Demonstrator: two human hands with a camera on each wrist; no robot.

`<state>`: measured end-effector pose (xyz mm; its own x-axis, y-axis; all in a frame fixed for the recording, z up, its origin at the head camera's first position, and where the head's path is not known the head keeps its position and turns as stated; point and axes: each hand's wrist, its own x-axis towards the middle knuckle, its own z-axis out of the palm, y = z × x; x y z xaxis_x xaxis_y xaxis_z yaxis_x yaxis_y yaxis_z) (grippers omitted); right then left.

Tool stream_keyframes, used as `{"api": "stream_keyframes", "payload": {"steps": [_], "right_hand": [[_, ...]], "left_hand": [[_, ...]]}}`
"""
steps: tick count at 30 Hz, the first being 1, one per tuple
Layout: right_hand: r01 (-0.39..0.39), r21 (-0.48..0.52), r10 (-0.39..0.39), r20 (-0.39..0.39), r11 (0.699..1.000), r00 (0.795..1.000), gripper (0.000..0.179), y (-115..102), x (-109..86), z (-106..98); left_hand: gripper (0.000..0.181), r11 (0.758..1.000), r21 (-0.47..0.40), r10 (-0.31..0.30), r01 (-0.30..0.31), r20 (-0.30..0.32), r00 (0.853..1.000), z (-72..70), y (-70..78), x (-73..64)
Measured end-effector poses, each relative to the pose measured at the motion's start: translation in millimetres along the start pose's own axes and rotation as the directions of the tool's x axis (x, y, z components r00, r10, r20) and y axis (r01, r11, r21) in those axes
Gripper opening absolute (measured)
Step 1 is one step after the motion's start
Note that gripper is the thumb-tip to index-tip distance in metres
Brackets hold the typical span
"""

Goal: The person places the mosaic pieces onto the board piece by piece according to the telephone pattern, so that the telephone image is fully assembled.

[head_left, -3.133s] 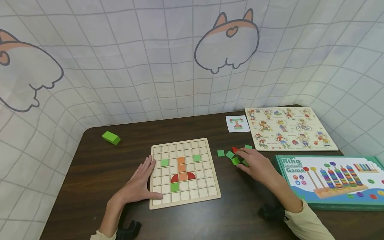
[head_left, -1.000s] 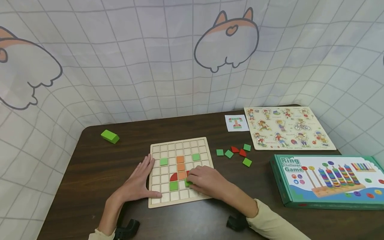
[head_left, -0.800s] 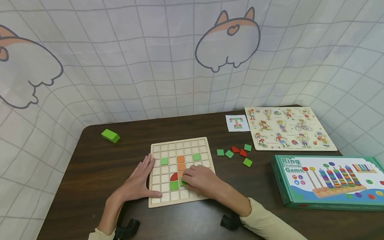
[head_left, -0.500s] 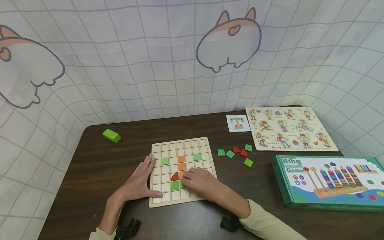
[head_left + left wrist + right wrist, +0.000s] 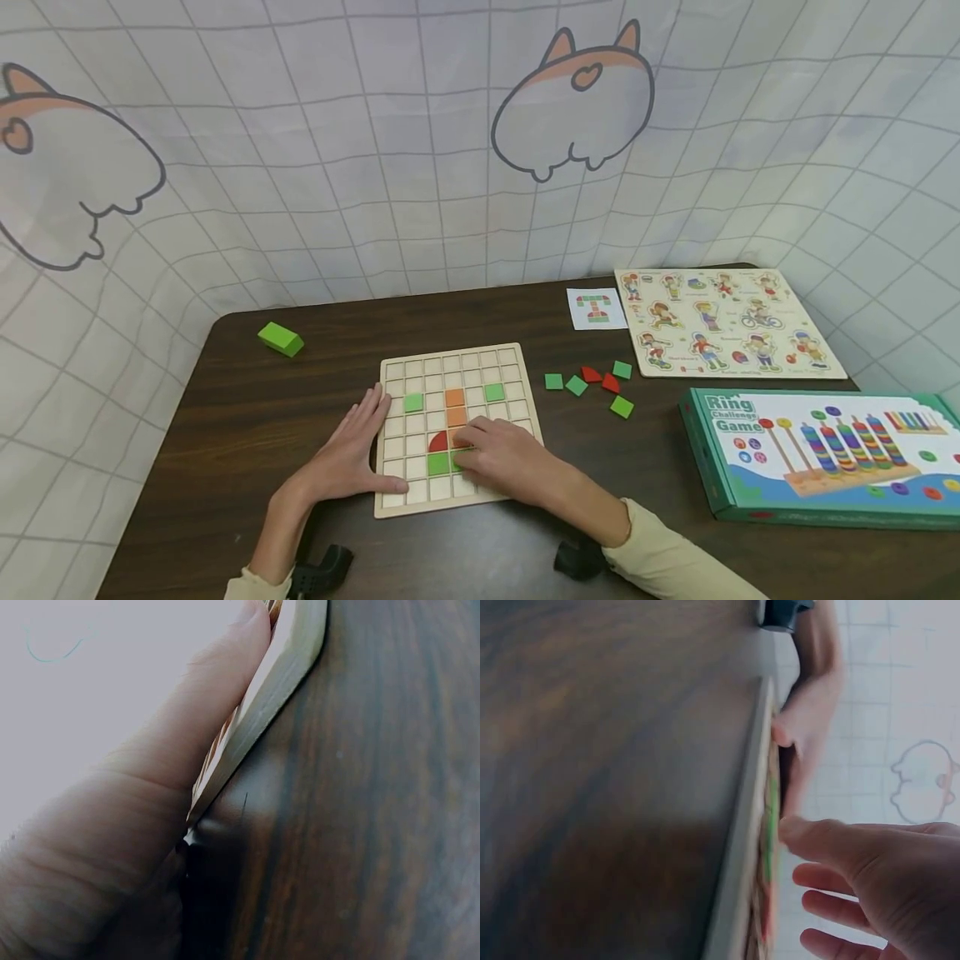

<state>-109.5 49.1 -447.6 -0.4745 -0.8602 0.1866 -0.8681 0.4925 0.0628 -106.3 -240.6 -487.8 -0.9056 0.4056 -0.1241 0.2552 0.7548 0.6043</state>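
Observation:
A pale wooden grid board (image 5: 408, 508) lies on the dark table. My left hand (image 5: 345, 454) rests along its left side with straight fingers, thumb laid over the lower left corner. Over the lower middle of the grid is my right hand (image 5: 506, 461), its thumb at a green tile (image 5: 458, 461). That tile lies flat in a cell beside another green tile (image 5: 438, 464). In the right wrist view the thumb (image 5: 802, 834) and fingers are apart. A red quarter-round (image 5: 438, 442) and orange tiles (image 5: 455, 416) sit above; the right hand hides the cells under it.
Loose green tiles (image 5: 577, 386) and red pieces (image 5: 591, 375) lie right of the board. Behind them are a pattern card (image 5: 596, 309) and a picture puzzle (image 5: 705, 317). A Ring Challenge Game box (image 5: 825, 450) stands right, a green block (image 5: 281, 339) back left.
My right hand has come from the loose pieces to the board with a green tile, set it beside the other green tile, and now loosened its fingers. The left hand stays put.

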Motion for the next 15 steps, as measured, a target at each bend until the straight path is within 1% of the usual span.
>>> {"api": "stream_keyframes", "payload": {"steps": [3,5,7,8,9,10,11,13,15], "right_hand": [[-0.035,0.053,0.036,-0.014,0.998,0.999,0.02,9.1,-11.9,-5.8],[-0.077,0.072,0.079,-0.03,0.994,0.996,0.024,18.0,-24.4,-8.7],[-0.152,0.094,0.159,-0.064,0.984,0.985,0.024,29.1,-39.7,-9.7],[-0.202,0.105,0.211,-0.082,0.974,0.974,0.024,35.3,-47.7,-9.9],[-0.262,0.113,0.274,-0.099,0.958,0.957,0.023,41.8,-55.8,-10.2],[-0.327,0.12,0.34,-0.111,0.937,0.934,0.024,48.5,-63.9,-11.0],[-0.393,0.137,0.41,-0.124,0.909,0.904,0.024,55.0,-71.5,-12.1],[-0.513,0.159,0.533,-0.133,0.844,0.835,0.025,67.3,-85.4,-14.8],[-0.604,0.16,0.623,-0.118,0.781,0.773,0.027,77.5,-97.4,-17.7]], "left_hand": [[0.128,1.0,-0.003,0.012,-0.012,-0.006,1.0,0.8,0.2,0.4],[0.128,1.0,-0.005,0.021,-0.021,-0.01,1.0,1.3,0.3,0.6],[0.128,1.0,-0.007,0.026,-0.026,-0.012,1.0,1.5,0.2,0.9],[0.128,1.0,-0.008,0.024,-0.024,-0.011,1.0,1.4,0.2,0.9],[0.128,1.0,-0.008,0.02,-0.02,-0.01,1.0,1.3,0.2,0.9],[0.128,1.0,-0.011,0.016,-0.017,-0.009,1.0,0.9,0.2,1.0],[0.128,1.0,-0.012,0.014,-0.014,-0.008,1.0,0.5,0.1,0.9],[0.128,1.0,-0.011,0.003,-0.003,-0.006,1.0,0.0,0.2,0.6],[0.129,1.0,-0.008,0.001,-0.001,-0.007,1.0,0.1,0.1,0.0]]}}
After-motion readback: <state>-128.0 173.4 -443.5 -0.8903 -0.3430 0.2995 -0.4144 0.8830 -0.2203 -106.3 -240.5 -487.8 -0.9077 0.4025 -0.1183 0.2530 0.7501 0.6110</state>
